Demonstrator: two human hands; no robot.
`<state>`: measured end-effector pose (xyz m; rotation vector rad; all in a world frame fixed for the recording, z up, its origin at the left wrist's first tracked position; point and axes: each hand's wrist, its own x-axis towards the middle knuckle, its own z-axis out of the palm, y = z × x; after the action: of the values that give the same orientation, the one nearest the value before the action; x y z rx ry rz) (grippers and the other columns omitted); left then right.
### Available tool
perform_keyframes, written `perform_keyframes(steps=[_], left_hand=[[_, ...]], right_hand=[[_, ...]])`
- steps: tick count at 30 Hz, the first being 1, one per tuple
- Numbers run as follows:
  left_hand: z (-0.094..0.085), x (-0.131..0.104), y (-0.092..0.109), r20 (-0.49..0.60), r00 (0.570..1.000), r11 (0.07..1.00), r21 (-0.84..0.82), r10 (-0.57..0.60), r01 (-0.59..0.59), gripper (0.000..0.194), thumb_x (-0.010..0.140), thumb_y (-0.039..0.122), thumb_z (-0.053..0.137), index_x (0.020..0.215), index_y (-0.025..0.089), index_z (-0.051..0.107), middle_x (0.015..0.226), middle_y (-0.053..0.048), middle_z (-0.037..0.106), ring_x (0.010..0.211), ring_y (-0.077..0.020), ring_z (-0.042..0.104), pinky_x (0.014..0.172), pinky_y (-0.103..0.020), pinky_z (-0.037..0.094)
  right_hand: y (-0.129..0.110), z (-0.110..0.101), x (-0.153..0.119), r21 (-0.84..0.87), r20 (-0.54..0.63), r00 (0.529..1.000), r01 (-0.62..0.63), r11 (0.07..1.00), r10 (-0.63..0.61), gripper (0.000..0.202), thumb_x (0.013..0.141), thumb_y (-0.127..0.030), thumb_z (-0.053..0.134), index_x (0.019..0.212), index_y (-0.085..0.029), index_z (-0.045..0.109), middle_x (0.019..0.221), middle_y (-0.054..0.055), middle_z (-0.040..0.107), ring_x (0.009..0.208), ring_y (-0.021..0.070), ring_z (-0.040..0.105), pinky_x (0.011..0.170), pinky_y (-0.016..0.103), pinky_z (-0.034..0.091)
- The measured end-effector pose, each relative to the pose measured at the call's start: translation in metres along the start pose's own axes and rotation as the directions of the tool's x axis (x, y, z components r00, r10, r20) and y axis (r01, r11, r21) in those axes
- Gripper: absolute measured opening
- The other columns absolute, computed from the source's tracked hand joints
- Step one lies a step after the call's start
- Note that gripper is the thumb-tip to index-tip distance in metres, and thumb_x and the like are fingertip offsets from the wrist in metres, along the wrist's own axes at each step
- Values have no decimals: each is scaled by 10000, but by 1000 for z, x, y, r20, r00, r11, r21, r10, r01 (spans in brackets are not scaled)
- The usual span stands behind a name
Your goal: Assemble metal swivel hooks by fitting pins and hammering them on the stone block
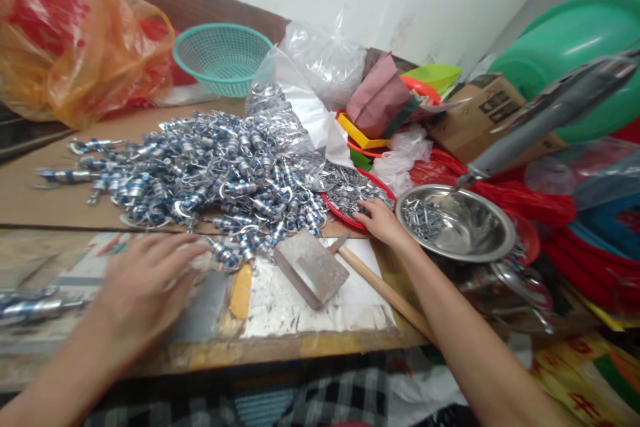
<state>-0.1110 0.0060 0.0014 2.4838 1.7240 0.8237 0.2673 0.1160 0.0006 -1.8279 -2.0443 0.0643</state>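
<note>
My left hand (150, 277) is over the near left of the table, blurred, its fingers stretched forward and slightly apart with nothing visible in them. Beyond it spreads a large heap of silver and blue metal fittings with hooks (200, 163). My right hand (381, 220) reaches into a red tray (341, 215) of small grey metal pieces (350, 188). Its thumb and fingers close at the pieces; whatever sits between the fingertips is too small to make out. A rectangular metal block (311, 267) lies between the hands, beside a hammer with a wooden handle (380, 287).
Right of the tray stands a steel bowl (487, 240) partly filled with pins, below a grey tool arm (545, 120). Behind are a teal basket (225, 67), plastic bags (325, 57) and a cardboard box (480, 110). More fittings (40, 307) lie at far left.
</note>
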Motion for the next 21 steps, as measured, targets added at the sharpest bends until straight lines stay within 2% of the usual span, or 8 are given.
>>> perform_keyframes(steps=[2, 5, 8, 10, 13, 17, 19, 21], left_hand=[[14, 14, 17, 121, 986, 986, 114, 110, -124, 276, 785, 135, 441, 975, 157, 639, 1037, -130, 680, 937, -310, 554, 797, -437, 439], [27, 22, 32, 216, 971, 978, 155, 102, -138, 310, 759, 74, 395, 925, 151, 645, 784, -112, 680, 755, -288, 591, 657, -394, 464], [25, 19, 35, 89, 995, 998, 48, 34, -39, 310, 784, 159, 434, 1031, 127, 618, 853, -131, 672, 787, -288, 616, 690, -398, 480], [18, 17, 39, -40, 994, 982, -164, -101, 94, 390, 801, 257, 474, 1167, 142, 545, 944, -124, 661, 770, -253, 621, 697, -379, 496], [8, 16, 58, -51, 931, 733, -633, -361, 249, 480, 769, 332, 546, 1234, 233, 483, 948, -58, 650, 728, -193, 627, 673, -327, 529], [17, 21, 96, 358, 842, 246, -844, -405, 477, 307, 713, 356, 650, 980, 204, 635, 754, -28, 720, 640, -176, 675, 638, -280, 553], [26, 23, 110, 460, 797, 146, -824, -393, 548, 273, 671, 348, 689, 879, 173, 667, 770, -47, 746, 682, -199, 694, 669, -287, 560], [34, 25, 119, 473, 788, 144, -815, -394, 561, 266, 631, 336, 715, 831, 161, 691, 790, -58, 758, 729, -220, 700, 689, -295, 562]], right_hand=[[3, 6, 14, -18, 16, 1000, -11, 1000, 11, 281, 721, -222, 661, 994, -166, 699, 925, 90, 659, 877, 223, 620, 835, 324, 460], [2, 10, 17, -25, 7, 1000, -12, 1000, 12, 206, 742, -212, 639, 925, -169, 723, 908, 86, 690, 876, 222, 628, 836, 309, 453], [4, 9, 8, -7, -24, 999, -23, 1000, 23, 184, 795, -249, 592, 902, -185, 727, 929, 80, 709, 900, 224, 632, 858, 309, 444], [8, 7, 3, 14, -62, 997, -47, 999, 48, 212, 829, -260, 548, 942, -192, 715, 959, 86, 708, 928, 232, 627, 877, 327, 435], [12, 2, -1, 69, -123, 989, -74, 995, 82, 251, 854, -222, 490, 1006, -203, 689, 977, 90, 700, 952, 238, 618, 886, 356, 431], [-2, -9, -4, 198, -201, 977, -36, 980, 76, 229, 832, -220, 511, 943, -171, 706, 993, 110, 670, 960, 237, 601, 883, 372, 439], [-21, -14, -13, 268, -226, 972, -4, 964, 67, 222, 828, -256, 530, 912, -160, 711, 949, 103, 674, 906, 219, 618, 837, 360, 471], [-47, -19, -30, 386, -189, 980, 18, 922, 61, 211, 814, -295, 558, 882, -164, 710, 857, 69, 695, 792, 182, 646, 736, 317, 513]])
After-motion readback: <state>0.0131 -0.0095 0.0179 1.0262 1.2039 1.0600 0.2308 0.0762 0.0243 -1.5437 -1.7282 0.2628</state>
